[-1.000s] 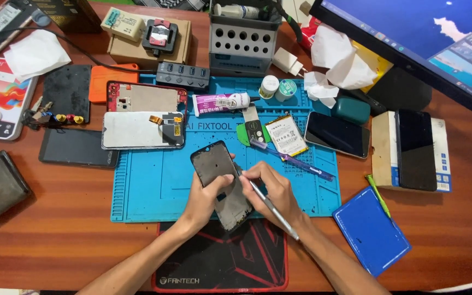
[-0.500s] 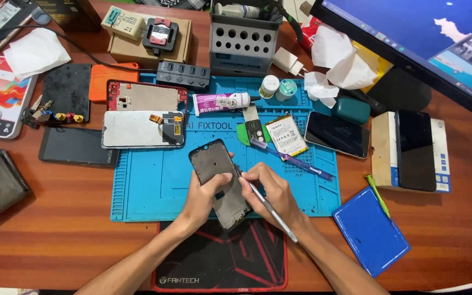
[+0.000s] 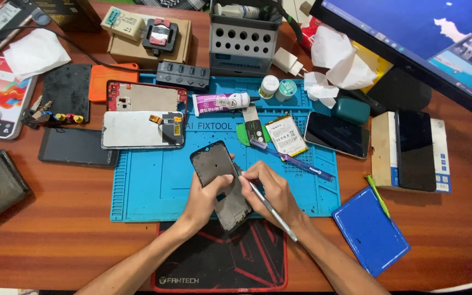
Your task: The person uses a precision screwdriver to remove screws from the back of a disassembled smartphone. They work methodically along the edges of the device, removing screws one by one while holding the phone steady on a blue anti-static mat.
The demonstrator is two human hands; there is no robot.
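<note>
A cluttered wooden tabletop point(image 3: 55, 229) carries a blue mat point(image 3: 154, 186) with a black mouse pad point(image 3: 219, 262) at its near edge; over the mat's near middle the left hand point(image 3: 206, 199) holds a dark phone frame point(image 3: 219, 183) tilted up off the surface, fingers clamped on its left edge and thumb across its face. The right hand point(image 3: 274, 194) pinches a slim metal tool point(image 3: 266, 205) — fingers closed on the shaft like a pen, tip against the frame's right edge. Behind lie an opened phone point(image 3: 143, 130), a battery point(image 3: 285, 135) and a glue tube point(image 3: 219, 102); a blue pad point(image 3: 370, 232) sits to the right — below a monitor point(image 3: 411, 49).
</note>
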